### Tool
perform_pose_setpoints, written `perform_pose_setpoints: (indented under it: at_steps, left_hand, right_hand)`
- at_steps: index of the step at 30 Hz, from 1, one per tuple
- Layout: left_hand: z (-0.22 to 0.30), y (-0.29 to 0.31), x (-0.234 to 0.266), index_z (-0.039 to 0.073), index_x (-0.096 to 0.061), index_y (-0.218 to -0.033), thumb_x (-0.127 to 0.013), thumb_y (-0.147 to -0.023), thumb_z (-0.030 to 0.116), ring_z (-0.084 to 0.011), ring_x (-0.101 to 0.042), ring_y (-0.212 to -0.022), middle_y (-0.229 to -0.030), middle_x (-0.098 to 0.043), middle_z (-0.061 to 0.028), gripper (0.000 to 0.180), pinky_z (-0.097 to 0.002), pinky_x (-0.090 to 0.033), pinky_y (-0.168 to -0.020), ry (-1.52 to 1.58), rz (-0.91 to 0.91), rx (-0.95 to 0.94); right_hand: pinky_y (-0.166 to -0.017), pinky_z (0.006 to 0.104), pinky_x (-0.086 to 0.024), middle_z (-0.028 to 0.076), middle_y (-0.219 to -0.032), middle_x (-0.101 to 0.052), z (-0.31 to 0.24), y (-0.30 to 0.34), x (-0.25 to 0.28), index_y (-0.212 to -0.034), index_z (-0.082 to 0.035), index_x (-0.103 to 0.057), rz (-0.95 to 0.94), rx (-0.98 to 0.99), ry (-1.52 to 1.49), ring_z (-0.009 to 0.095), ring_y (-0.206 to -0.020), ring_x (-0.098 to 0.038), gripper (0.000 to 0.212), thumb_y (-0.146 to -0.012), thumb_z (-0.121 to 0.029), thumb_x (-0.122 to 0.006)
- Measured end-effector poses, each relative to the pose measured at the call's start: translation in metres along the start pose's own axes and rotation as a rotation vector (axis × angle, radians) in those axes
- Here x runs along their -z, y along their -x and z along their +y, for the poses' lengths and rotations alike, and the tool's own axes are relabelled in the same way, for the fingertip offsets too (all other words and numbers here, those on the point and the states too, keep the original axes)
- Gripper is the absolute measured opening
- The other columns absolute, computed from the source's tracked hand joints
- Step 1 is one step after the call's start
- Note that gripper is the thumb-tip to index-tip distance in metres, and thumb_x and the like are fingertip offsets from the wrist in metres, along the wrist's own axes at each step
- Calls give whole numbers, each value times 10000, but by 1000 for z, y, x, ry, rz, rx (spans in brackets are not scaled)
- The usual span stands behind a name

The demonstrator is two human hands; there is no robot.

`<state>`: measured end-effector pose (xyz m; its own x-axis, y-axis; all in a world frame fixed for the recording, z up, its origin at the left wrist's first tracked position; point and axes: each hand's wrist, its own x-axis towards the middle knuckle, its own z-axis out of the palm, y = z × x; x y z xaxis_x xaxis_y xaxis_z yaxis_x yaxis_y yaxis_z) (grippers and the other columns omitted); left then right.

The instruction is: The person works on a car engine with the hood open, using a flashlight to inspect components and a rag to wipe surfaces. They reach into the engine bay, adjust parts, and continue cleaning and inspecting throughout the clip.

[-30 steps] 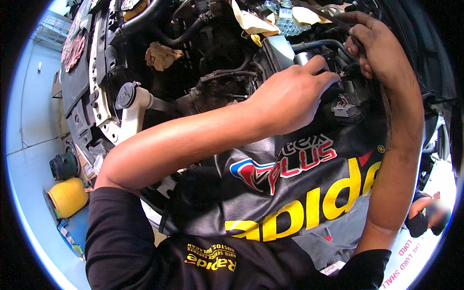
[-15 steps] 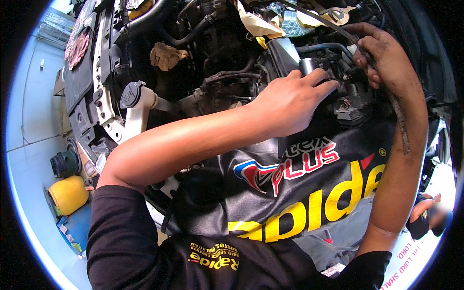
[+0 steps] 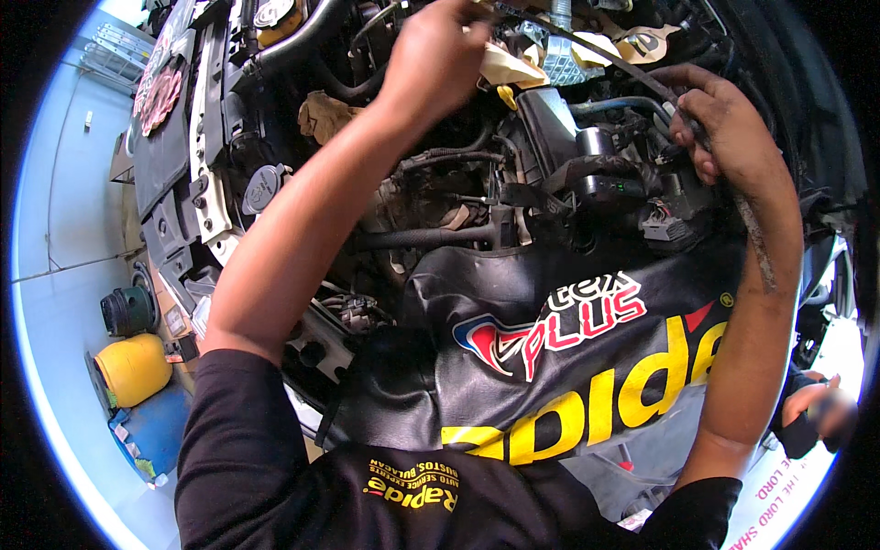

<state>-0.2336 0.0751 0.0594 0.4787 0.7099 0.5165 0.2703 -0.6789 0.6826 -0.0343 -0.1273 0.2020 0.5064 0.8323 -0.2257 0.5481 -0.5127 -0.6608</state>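
My right hand is closed around a long, thin, dark strip over the right side of the engine bay. The strip bends at my grip, and its rough lower end hangs along my forearm. My left hand is raised at the top edge, beside crumpled tan paper and close to the strip's far end. Its fingers are blurred and partly cut off, so any hold is hidden. Between my hands sits a black device with small green lights, below a shiny dark cylinder.
A black fender cover with coloured lettering drapes over the near edge. A capped white reservoir stands left, near brown paper. Hoses cross the bay. A yellow container stands on the floor at left; another person is at far right.
My left hand has left the cylinder and device area and swung up and left to the top edge. My right hand keeps its hold on the strip. The view has shifted slightly.
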Motion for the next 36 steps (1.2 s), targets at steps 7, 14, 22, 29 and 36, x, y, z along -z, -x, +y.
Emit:
perform_pose_setpoints:
  at_steps: [7, 14, 22, 29, 36]
  left_hand:
    - [-114, -17, -60, 57, -787, -1061, -637, -945, 80, -216, -679, -877, -1029, -757, -85, 191, -368, -580, -728, 566, -304, 857]
    - [-106, -4, -88, 20, -679, -1243, -505, -1057, 183, -228, -732, -1022, -1147, -738, -121, 303, -354, -610, -900, 1039, -191, 1024]
    - [-104, -2, -87, 101, -669, -1267, -466, -1070, 317, -234, -661, -1113, -1219, -701, -94, 356, -403, -521, -990, 1082, -198, 1084]
    - [-105, -11, -95, 113, -648, -1318, -488, -1064, 378, -253, -631, -1143, -1253, -708, -82, 401, -434, -444, -1050, 1100, -198, 1083]
    - [-100, -22, -104, 77, -634, -1312, -571, -1029, 382, -269, -637, -1125, -1249, -708, -153, 420, -448, -405, -1074, 1175, -147, 1012]
  right_hand:
    - [-513, 261, -420, -4, -704, -574, -25, 4, 5, -1406, 4, -569, 7, 69, 103, 92, -560, -529, 442, -1004, -145, -463]
    - [-777, 387, -536, 187, -866, -708, -45, 0, -4, -1230, 59, -672, 56, 225, 323, 281, -772, -683, 386, -986, -178, -487]
    - [-974, 406, -510, 255, -1091, -723, -59, 0, -44, -1297, 42, -640, 123, 223, 513, 357, -1017, -707, 421, -961, -143, -468]
    - [-1066, 423, -465, 293, -1194, -693, -72, 5, -45, -1314, 66, -620, 136, 142, 513, 405, -1157, -666, 453, -939, -137, -467]
    - [-1043, 469, -471, 314, -1168, -680, -63, 2, -60, -1284, 51, -627, 131, 135, 511, 428, -1144, -653, 417, -944, -127, -463]
